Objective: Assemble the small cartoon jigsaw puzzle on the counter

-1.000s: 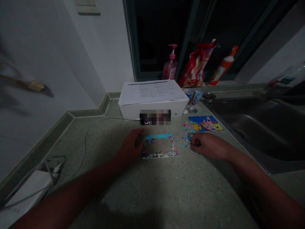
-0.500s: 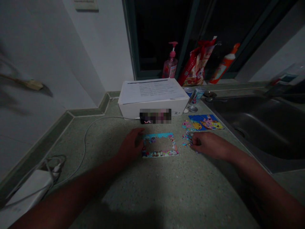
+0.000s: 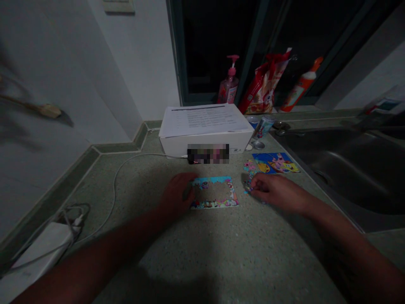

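A partly assembled jigsaw puzzle (image 3: pixel 215 204) lies flat on the counter, a colourful border around a bare middle with a small joined patch inside its top left. My left hand (image 3: pixel 179 194) rests at the puzzle's left edge, thumb and fingers apart, touching that side. To the right, my right hand (image 3: pixel 272 188) is closed in a pinch, with a small jigsaw piece (image 3: pixel 248 184) at its fingertips. Loose jigsaw pieces (image 3: pixel 249 165) lie in a pile beside and partly under this hand. Behind them is a blue picture card (image 3: pixel 265 164) with yellow and pink cartoon figures.
A white box (image 3: pixel 205 139) topped with a printed sheet stands behind the puzzle, a blurred-out phone (image 3: pixel 207 154) leaning on it. A cable (image 3: pixel 114 190) runs left to a white power strip (image 3: pixel 47 245). A can (image 3: pixel 263 126) and the metal sink (image 3: pixel 341 169) are right.
My right hand has shifted slightly left and lifted, with a piece now showing at its fingertips. My left hand stays at the puzzle's edge. The whole view has shifted slightly.
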`<state>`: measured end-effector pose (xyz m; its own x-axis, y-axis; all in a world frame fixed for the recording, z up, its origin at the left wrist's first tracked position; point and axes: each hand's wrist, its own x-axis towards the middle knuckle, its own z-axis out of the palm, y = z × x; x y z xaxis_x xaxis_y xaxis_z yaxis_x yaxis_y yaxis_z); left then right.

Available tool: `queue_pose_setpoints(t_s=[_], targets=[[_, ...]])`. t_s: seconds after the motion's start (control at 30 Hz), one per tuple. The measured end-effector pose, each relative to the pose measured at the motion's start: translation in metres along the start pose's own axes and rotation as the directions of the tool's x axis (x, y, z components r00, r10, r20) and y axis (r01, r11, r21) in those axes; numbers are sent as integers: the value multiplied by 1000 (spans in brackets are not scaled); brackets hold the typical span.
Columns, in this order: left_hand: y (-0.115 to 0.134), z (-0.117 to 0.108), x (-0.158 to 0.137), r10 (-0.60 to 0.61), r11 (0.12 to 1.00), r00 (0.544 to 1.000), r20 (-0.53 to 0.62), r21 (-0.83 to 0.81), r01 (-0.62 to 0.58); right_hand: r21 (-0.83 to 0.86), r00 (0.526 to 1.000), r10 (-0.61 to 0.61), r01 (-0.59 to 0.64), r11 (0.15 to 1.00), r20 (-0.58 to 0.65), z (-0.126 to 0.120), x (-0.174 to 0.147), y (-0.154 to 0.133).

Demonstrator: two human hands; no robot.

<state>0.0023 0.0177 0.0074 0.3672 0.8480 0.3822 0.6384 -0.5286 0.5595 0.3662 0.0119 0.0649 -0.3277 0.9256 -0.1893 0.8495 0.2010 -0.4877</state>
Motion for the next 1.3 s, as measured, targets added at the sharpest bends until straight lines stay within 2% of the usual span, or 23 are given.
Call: queue_pose_setpoints(t_s=[0.07,0.13,0.23,0.37,0.53,0.63,0.77,0.97,1.03,1.13,1.23,1.3], targets=[[5,0,-1,135,991,991,11,9,-135,73,998,-55,58,996,-36,7,1,-9],[10,0,-2,273,962,961,37,-7,-273,168,992,-109,118,979,-60,17,2,-21],[17,-1,-4,383,924,920,85,-45,-380,346,979,-189,202,916,-71,37,5,-40],[22,-4,-8,331,941,930,161,-124,-314,480,964,-256,259,838,-73,58,12,-61],[23,-8,-8,276,954,933,230,-186,-237,594,956,-281,272,757,-80,65,26,-77],[21,-9,-8,299,948,934,197,-173,-267,646,962,-256,253,720,-92,68,33,-83],[16,-5,-10,375,923,921,108,-135,-360,648,967,-229,247,721,-113,78,38,-84],[12,-1,-13,397,915,908,132,-129,-381,675,961,-212,275,685,-177,90,37,-81],[12,-1,-13,398,915,911,107,-125,-385,665,958,-196,286,690,-209,92,36,-81],[12,0,-12,363,929,929,68,-106,-355,571,936,-180,329,752,-302,93,32,-81],[12,1,-11,252,966,967,44,-59,-250,424,886,-218,396,814,-410,92,28,-82],[13,1,-11,193,980,981,5,-49,-193,354,863,-266,432,829,-430,90,25,-83]])
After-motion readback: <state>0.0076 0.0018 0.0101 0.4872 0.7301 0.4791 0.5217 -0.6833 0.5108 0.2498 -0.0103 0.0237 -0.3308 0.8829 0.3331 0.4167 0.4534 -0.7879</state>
